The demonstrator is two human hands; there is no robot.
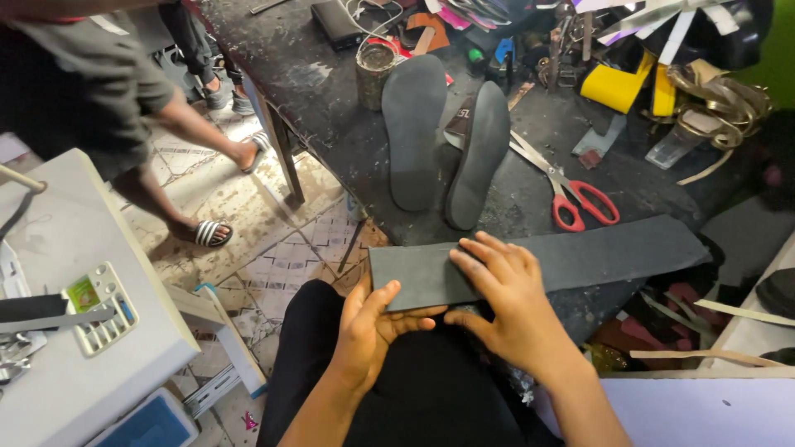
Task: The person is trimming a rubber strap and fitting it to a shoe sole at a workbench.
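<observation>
Long dark grey foam strip (571, 257) lying across the near edge of the desk (331, 99), centre to right of the frame, near end overhanging above the lap

Left hand (368, 327) at lower centre, gripping the strip's near left corner: thumb on top, fingers (414, 317) curled under the edge

Right hand (509, 302) just right of it, palm down, fingers (489, 252) spread flat and pressing on the strip's top face, holding nothing

Two dark shoe soles (447, 136) side by side on the desk above the strip, upper centre, well apart from both hands

Red-handled scissors (571, 194) to the right of the soles, blades pointing toward upper left, near the strip's far edge but not touching

Dirty round tin (374, 70) at top centre, behind the soles

Yellow and gold scraps (662, 87) heaped in the upper right corner

White sewing machine (74, 298) at left of the frame

Another person's legs in striped sandals (207, 232) on the tiled floor (273, 248), upper left
</observation>
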